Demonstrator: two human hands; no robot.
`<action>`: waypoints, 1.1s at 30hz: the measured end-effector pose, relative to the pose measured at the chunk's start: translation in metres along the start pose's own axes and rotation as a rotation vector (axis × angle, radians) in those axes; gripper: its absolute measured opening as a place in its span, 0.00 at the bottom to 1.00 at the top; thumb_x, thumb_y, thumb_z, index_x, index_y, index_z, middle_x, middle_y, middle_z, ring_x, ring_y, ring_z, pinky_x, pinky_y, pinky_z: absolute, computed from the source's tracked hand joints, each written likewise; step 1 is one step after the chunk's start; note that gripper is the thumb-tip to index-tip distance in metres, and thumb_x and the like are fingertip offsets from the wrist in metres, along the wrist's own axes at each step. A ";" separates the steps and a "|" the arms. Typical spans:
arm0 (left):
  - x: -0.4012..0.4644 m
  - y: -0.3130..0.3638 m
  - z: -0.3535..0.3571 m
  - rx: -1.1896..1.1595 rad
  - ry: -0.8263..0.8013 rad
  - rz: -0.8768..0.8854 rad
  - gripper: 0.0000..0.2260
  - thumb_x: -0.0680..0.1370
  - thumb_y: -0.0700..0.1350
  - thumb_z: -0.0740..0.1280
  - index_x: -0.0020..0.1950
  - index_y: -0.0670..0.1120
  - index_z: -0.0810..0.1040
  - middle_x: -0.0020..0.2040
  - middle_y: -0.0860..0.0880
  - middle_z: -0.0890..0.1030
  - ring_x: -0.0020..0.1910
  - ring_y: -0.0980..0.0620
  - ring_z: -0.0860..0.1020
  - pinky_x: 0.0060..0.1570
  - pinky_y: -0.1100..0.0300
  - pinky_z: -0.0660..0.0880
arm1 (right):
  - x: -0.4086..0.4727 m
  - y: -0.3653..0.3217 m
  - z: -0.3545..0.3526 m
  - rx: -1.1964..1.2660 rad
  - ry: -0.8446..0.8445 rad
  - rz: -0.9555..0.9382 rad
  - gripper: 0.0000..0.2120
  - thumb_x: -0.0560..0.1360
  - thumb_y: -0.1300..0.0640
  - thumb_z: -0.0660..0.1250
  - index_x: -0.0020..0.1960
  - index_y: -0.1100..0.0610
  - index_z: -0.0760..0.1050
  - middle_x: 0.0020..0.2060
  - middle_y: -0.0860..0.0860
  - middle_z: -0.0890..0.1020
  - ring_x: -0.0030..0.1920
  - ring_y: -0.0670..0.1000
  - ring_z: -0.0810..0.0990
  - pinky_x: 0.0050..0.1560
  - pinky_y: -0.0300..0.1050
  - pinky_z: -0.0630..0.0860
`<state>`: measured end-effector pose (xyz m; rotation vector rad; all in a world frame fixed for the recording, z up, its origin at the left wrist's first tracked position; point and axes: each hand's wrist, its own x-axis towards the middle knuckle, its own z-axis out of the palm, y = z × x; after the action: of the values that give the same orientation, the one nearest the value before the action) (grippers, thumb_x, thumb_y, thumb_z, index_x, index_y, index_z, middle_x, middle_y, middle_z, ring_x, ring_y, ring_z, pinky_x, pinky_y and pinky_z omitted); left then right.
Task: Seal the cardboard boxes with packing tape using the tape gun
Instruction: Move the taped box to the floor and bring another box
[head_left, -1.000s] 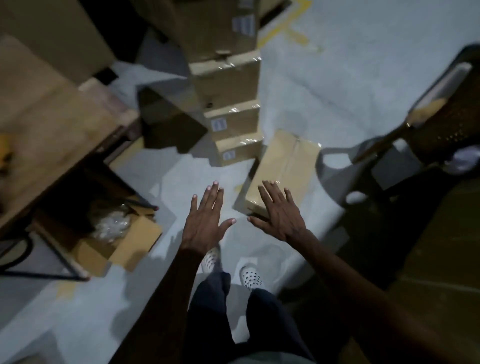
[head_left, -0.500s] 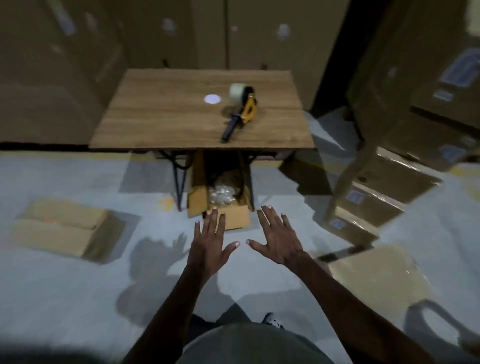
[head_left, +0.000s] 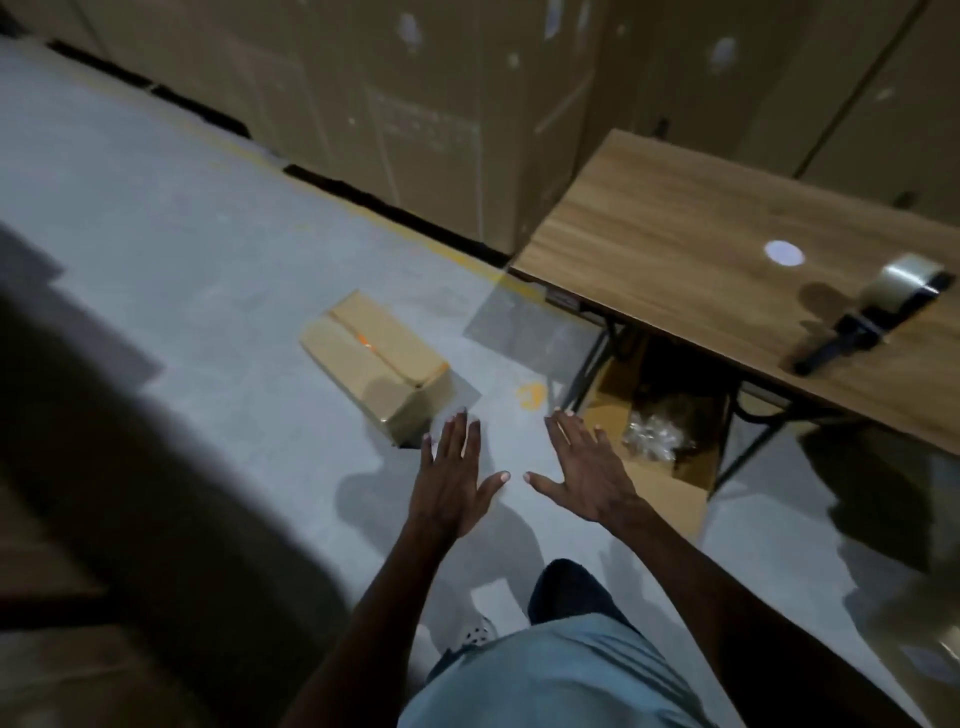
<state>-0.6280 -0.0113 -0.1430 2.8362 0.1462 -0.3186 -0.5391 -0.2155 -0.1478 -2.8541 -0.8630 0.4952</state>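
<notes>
While I'm standing on the grey floor (head_left: 156, 218), this is how it all sits:

left hand: my left hand (head_left: 451, 480) is out in front of me, palm down, fingers straight and spread, holding nothing.
right hand: my right hand (head_left: 584, 475) is the same deal, flat and relaxed, nothing in it, thumb pointing at the left one.
box: small cardboard box (head_left: 375, 366) lies on the floor just ahead of my left fingertips, flaps closed, a bit of orange along the top seam.
tape gun: tape gun (head_left: 878, 317) lies on the desk (head_left: 675, 244) off to my right, well apart from both hands, clear roll at the far end, dark handle pointing my way.
under the desk: an open carton (head_left: 654, 441) with crinkly clear plastic inside.
background: big stacked cartons (head_left: 415, 119) behind the desk, pretty dim.
</notes>
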 end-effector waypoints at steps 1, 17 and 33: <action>0.007 -0.016 -0.002 -0.003 -0.017 -0.037 0.40 0.80 0.68 0.45 0.75 0.37 0.69 0.77 0.36 0.66 0.74 0.36 0.69 0.67 0.33 0.68 | 0.020 -0.008 -0.003 -0.009 -0.020 -0.024 0.43 0.80 0.31 0.53 0.83 0.58 0.45 0.82 0.55 0.47 0.82 0.55 0.45 0.79 0.58 0.46; 0.195 -0.197 -0.059 -0.262 0.017 -0.536 0.51 0.70 0.76 0.32 0.83 0.43 0.48 0.83 0.44 0.43 0.82 0.44 0.46 0.77 0.42 0.47 | 0.382 -0.083 -0.036 -0.037 -0.262 -0.309 0.55 0.68 0.22 0.41 0.83 0.58 0.48 0.82 0.55 0.47 0.82 0.53 0.46 0.79 0.59 0.48; 0.488 -0.496 0.280 -0.485 -0.099 -0.887 0.48 0.75 0.74 0.57 0.83 0.46 0.44 0.82 0.38 0.41 0.81 0.37 0.44 0.75 0.33 0.46 | 0.756 -0.106 0.349 -0.015 -0.337 0.013 0.52 0.72 0.24 0.59 0.82 0.53 0.45 0.82 0.61 0.44 0.81 0.63 0.44 0.77 0.66 0.51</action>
<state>-0.2765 0.4147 -0.6502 2.1133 1.2709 -0.5062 -0.1208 0.2995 -0.6617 -2.8353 -0.8980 0.9962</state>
